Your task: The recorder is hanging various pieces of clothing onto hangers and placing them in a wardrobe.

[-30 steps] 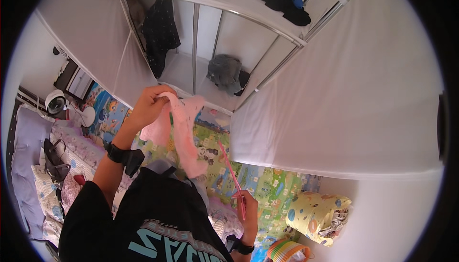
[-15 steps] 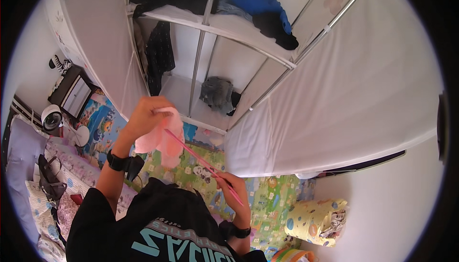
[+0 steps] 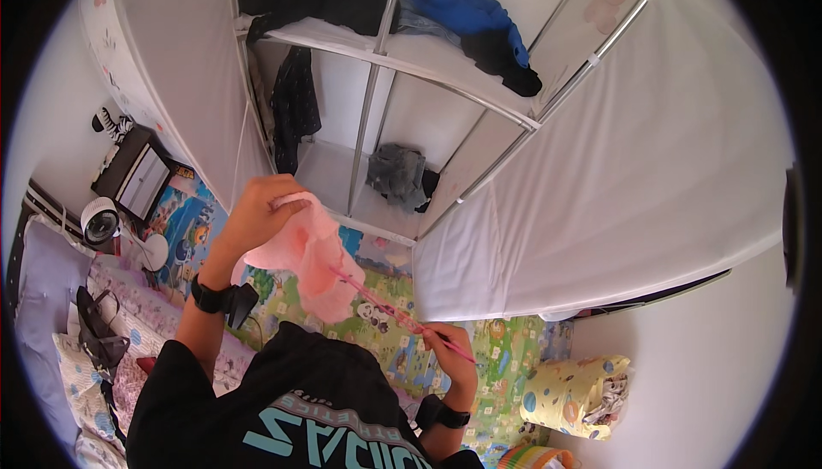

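My left hand (image 3: pixel 267 210) is closed on the top edge of a soft, fluffy pink cloth item (image 3: pixel 312 246), which hangs down in folds in front of me. In my right hand (image 3: pixel 452 354), lower and further right, I grip a long, thin pink rod-like piece (image 3: pixel 364 292). Its far end meets the lower folds of the pink cloth, and its near end sticks out past my fingers. Midway along, it looks wider and patterned; whether it is a hanger or a strap I cannot tell.
Ahead stands a fabric wardrobe with metal poles (image 3: pixel 364 135), its white covers (image 3: pixel 565 212) pulled apart, with clothes inside. A bed (image 3: pixel 128 298) and a white fan (image 3: pixel 101 222) are at left. A yellow patterned bag (image 3: pixel 569 396) stands at right on the colourful floor mat (image 3: pixel 497 358).
My right hand has moved right with the thin pink piece, drawing it further from my left hand. The lower part of the pink cloth has swung right and down.
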Demonstrator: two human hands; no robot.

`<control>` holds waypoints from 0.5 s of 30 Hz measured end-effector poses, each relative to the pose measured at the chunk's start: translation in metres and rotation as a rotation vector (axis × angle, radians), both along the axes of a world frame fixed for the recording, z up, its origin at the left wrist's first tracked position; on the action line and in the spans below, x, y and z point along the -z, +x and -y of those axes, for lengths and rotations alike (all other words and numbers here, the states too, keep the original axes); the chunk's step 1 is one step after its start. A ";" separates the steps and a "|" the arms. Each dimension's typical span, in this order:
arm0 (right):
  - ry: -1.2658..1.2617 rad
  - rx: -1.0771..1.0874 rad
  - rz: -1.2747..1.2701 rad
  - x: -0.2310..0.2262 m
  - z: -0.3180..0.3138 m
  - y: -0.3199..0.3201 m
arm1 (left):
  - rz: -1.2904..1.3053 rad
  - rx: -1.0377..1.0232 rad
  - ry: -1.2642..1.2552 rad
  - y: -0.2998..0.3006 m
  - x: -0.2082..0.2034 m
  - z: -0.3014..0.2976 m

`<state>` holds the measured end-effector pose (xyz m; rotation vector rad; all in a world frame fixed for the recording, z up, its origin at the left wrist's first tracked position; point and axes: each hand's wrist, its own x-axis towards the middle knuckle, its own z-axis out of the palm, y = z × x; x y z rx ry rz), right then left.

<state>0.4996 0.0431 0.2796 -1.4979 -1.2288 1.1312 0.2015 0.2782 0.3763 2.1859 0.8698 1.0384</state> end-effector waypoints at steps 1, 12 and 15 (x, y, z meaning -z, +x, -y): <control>0.016 -0.010 0.002 -0.002 0.002 0.001 | -0.011 0.013 0.003 0.000 -0.003 0.001; 0.138 0.079 -0.160 -0.007 0.002 -0.007 | -0.129 0.204 0.075 0.027 -0.007 0.018; 0.112 0.189 -0.178 -0.001 0.020 0.008 | -0.191 0.223 0.131 0.026 -0.008 0.015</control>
